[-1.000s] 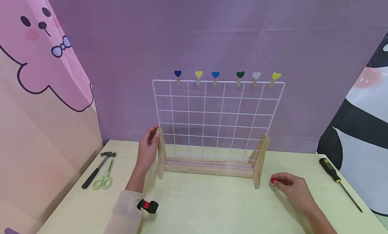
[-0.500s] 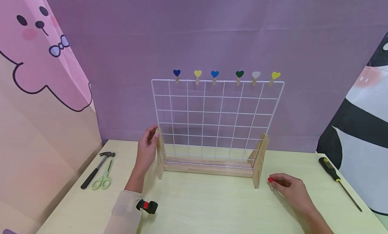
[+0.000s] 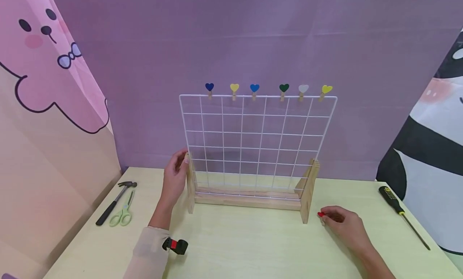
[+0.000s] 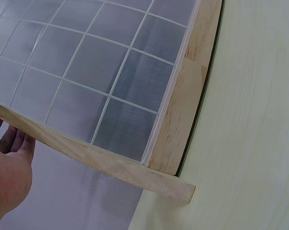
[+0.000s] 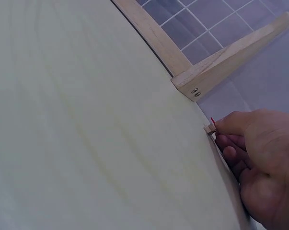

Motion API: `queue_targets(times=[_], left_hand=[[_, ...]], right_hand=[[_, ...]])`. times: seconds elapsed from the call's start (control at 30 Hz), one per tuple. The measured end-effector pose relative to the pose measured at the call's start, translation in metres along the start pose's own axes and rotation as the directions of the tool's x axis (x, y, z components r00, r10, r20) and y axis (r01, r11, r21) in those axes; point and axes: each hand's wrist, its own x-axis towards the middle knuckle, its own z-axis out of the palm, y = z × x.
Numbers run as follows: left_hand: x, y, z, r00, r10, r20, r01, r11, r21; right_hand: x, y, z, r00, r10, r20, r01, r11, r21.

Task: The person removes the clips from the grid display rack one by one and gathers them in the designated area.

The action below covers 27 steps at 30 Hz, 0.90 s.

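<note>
My left hand (image 3: 174,176) holds the top of the left upright of a wooden stand (image 3: 247,201); in the left wrist view its fingers curl behind the wood. A white wire grid (image 3: 267,96) stands upright in that stand. Along its top wire sit several small clothespins with hearts, from a dark blue one (image 3: 209,87) at the left to a yellow one (image 3: 326,89) at the right. To the right of the stand, low over the table, my right hand (image 3: 345,226) pinches a small wooden clothespin (image 5: 210,129) with a red heart, mostly covered by the fingers.
A claw hammer (image 3: 115,202) and green-handled scissors (image 3: 124,212) lie on the table's left side. Near its right edge rests a screwdriver (image 3: 394,202). Behind the table (image 3: 235,243) hangs a purple cloth (image 3: 253,42).
My right hand has shifted slightly left with the red-heart clothespin, which has turned in the fingers. My left hand stays on the stand. The head view has moved a little.
</note>
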Motion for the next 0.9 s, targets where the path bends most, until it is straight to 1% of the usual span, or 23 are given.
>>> queue_targets(times=[0.17,0.27,0.43,0.57,0.63,0.73,0.9], left_hand=[[0.001,-0.001,-0.001,1.0,0.005,0.001,-0.005,1.0,0.006],[0.001,-0.003,-0.001,1.0,0.009,0.005,-0.009,1.0,0.007],[0.001,-0.003,-0.002,1.0,0.007,0.003,-0.007,1.0,0.012],[0.001,-0.002,-0.002,1.0,0.004,0.005,-0.004,1.0,0.02],[0.0,0.0,-0.003,1.0,-0.002,0.008,0.002,1.0,0.019],[-0.001,0.001,-0.004,1.0,-0.014,0.01,0.013,1.0,0.015],[0.0,0.0,-0.003,1.0,-0.012,0.019,0.012,1.0,-0.003]], right_hand=[[0.0,0.0,0.001,1.0,0.011,0.005,-0.011,0.999,-0.031],[0.001,0.0,0.001,1.0,0.029,0.01,-0.029,0.999,-0.022],[0.001,0.0,-0.003,0.997,0.062,0.036,-0.063,0.997,0.048],[0.003,-0.002,-0.009,0.991,0.114,0.068,-0.121,0.987,0.109],[0.005,-0.005,-0.013,0.991,0.119,0.067,-0.128,0.981,0.143],[0.007,-0.012,-0.02,0.996,0.081,0.044,-0.088,0.976,0.2],[0.006,-0.03,-0.034,1.0,0.017,-0.01,-0.014,0.964,0.266]])
